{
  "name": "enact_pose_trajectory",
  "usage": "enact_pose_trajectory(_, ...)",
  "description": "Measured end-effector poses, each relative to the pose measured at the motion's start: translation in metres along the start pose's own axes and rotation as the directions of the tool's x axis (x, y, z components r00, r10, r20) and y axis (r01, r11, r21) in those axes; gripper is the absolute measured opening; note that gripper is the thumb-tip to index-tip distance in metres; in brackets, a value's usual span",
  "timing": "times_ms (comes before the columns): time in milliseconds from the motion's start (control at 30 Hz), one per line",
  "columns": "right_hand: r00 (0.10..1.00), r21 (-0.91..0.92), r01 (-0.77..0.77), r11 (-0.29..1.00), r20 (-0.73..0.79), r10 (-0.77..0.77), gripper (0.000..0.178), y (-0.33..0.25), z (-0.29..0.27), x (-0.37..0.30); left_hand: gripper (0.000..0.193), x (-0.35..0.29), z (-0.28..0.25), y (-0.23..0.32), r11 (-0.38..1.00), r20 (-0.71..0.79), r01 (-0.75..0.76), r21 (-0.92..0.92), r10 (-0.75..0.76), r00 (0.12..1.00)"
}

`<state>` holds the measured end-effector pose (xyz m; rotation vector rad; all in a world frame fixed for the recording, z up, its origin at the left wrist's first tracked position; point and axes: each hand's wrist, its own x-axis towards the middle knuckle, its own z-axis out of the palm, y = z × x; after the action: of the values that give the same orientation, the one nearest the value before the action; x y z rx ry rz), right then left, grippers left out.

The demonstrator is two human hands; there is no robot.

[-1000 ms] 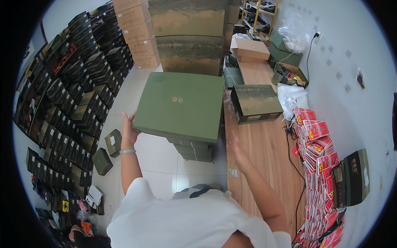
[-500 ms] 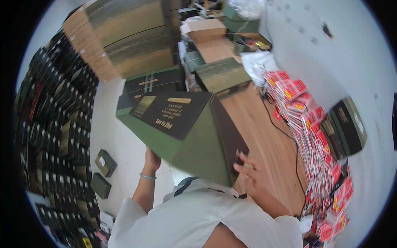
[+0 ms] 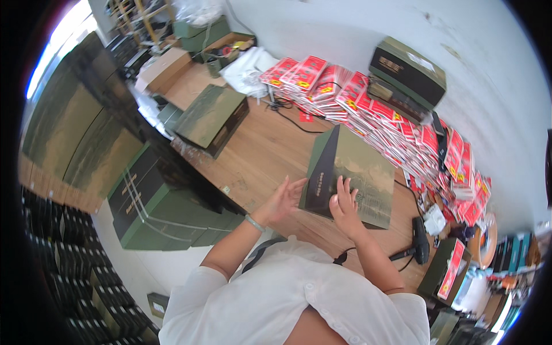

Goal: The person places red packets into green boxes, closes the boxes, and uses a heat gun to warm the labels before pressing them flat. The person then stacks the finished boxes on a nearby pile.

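A green box [image 3: 351, 172] with a dark side panel lies on the wooden table [image 3: 259, 155] in front of me. My left hand [image 3: 284, 198] rests open against the box's near left edge, fingers spread. My right hand [image 3: 345, 204] lies flat on the box's near top face, fingers apart. Neither hand closes around the box; both touch it.
Rows of red packets [image 3: 402, 126] line the table's far side by the wall. A dark-green box [image 3: 408, 72] stands behind them, another green box [image 3: 213, 118] at the table's left end. A black hair dryer [image 3: 420, 241] lies right. Large green cartons [image 3: 167, 213] sit on the floor left.
The green box was carried in the air with both hands; now it lies set down on the table, and my hands rest on its near side. My view has turned right toward the table.
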<state>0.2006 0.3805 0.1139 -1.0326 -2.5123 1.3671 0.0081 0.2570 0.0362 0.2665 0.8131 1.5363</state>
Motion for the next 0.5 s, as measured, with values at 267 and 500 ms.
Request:
enact_pose_trajectory(267, 0.979, 0.188, -0.054, 0.981, -0.183, 0.088, 0.065, 0.078, 0.080, 0.025, 0.080, 0.059, -0.083, -0.068, 0.868, -0.269, 0.306, 0.392, -0.210, 0.940)
enact_pose_trajectory(500, 0.482, 0.247, -0.157, 0.956, -0.826, 0.293, 0.042, 0.194, 0.053, -0.034, 0.060, 0.068, -0.151, -0.092, 0.755, -0.483, 0.428, 0.497, -0.170, 0.859)
